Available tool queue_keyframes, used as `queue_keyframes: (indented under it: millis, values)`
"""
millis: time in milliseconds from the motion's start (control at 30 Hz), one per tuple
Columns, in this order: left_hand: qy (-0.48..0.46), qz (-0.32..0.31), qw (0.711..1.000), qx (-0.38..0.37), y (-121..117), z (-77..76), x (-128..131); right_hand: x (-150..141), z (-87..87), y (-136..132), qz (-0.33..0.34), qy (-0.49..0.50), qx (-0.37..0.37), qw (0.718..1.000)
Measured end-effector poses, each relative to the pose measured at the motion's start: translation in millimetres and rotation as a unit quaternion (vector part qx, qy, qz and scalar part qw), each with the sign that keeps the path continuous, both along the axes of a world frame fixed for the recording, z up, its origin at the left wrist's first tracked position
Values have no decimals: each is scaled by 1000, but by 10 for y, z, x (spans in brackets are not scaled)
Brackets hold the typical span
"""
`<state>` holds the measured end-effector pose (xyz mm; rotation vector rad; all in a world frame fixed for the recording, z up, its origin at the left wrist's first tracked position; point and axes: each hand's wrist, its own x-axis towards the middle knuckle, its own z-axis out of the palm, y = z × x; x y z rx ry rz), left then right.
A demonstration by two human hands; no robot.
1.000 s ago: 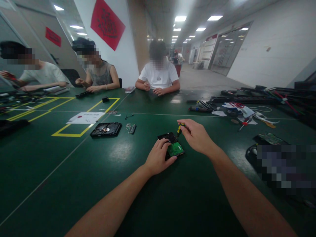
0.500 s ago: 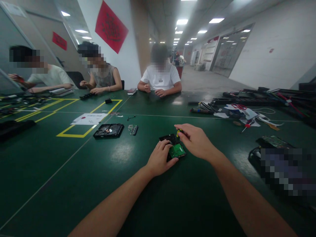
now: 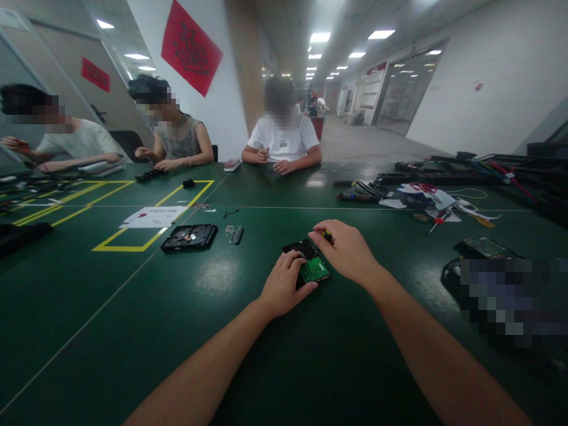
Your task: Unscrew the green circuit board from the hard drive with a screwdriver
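A black hard drive (image 3: 316, 270) with a green circuit board on its upper side lies on the green table in front of me. My left hand (image 3: 283, 285) grips it from the left, fingers over the far side and thumb along the near edge. Above its far right corner, my right hand (image 3: 348, 248) is closed round a small screwdriver with a yellow and black handle (image 3: 327, 235). The fingers cover most of the screwdriver, and I cannot see whether its tip touches the drive.
To the left lie another black hard drive (image 3: 190, 237), a loose circuit board (image 3: 234, 234) and a paper sheet (image 3: 153, 217). A red-handled screwdriver (image 3: 438, 221) lies among cables at the right. A dark device (image 3: 488, 247) sits nearer right. Several people sit across the table.
My right hand has turned a little about the screwdriver, and less of its yellow handle shows. My left hand stays on the hard drive. The whole view has shifted slightly.
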<state>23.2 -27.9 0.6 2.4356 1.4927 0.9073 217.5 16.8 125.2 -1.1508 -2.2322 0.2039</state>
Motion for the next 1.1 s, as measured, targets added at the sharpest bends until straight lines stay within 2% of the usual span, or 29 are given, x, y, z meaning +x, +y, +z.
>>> queue_keyframes:
  millis: [133, 233, 333, 500, 667, 1100]
  values:
    - [9, 0, 1000, 3, 4, -21, 10, -54, -34, -43, -78, -108, 36, 990]
    - [7, 2, 1000, 1, 2, -11, 9, -64, -62, -58, -98, -126, 57, 986]
    - [4, -2, 1000, -2, -3, 14, 6, -62, -82, -49, -87, -92, 54, 990]
    - [1, 0, 1000, 3, -4, 28, 14, -78, -107, -15, -31, -64, 30, 997]
    - [2, 6, 1000, -5, -6, 20, 14, -92, -126, 24, -75, -109, 18, 991]
    - [2, 3, 1000, -6, -11, 27, -2, -92, -155, 27, -25, -58, 24, 998]
